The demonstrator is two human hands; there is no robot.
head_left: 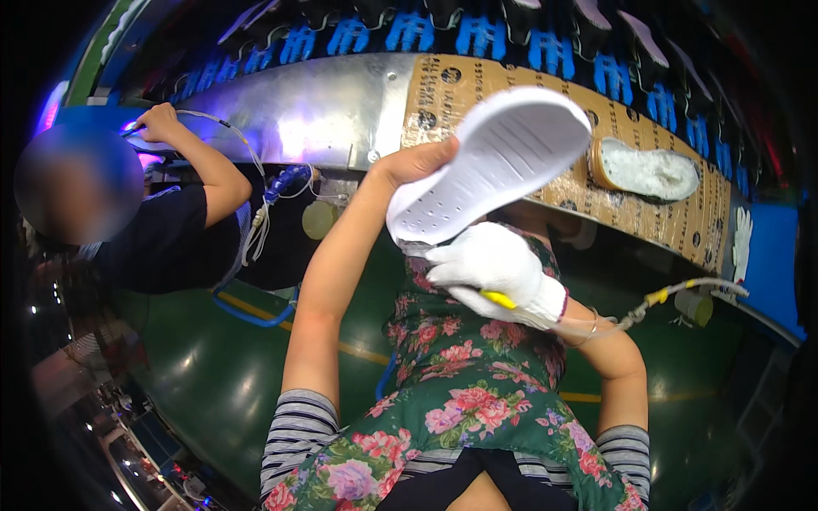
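My left hand (419,162) is bare and grips a white shoe sole (515,149) by its left edge. The sole is tilted above the bench's near edge, its grooved face with small holes towards me. My right hand (494,264), in a white knitted glove, is closed around a slim tool with a yellow part (498,299). A clear tube (613,325) trails right from this hand. The tool's front end is mostly hidden by the gloved fingers, close to the sole's lower end. Whether it touches the sole I cannot tell.
Brown printed cardboard (430,111) covers part of the metal bench (341,102). On it lies a tan sole-shaped piece (648,170) with a whitish inside. Blue clamp-like parts (409,32) line the far side. A co-worker (162,230) works at left. A white glove (742,238) lies far right.
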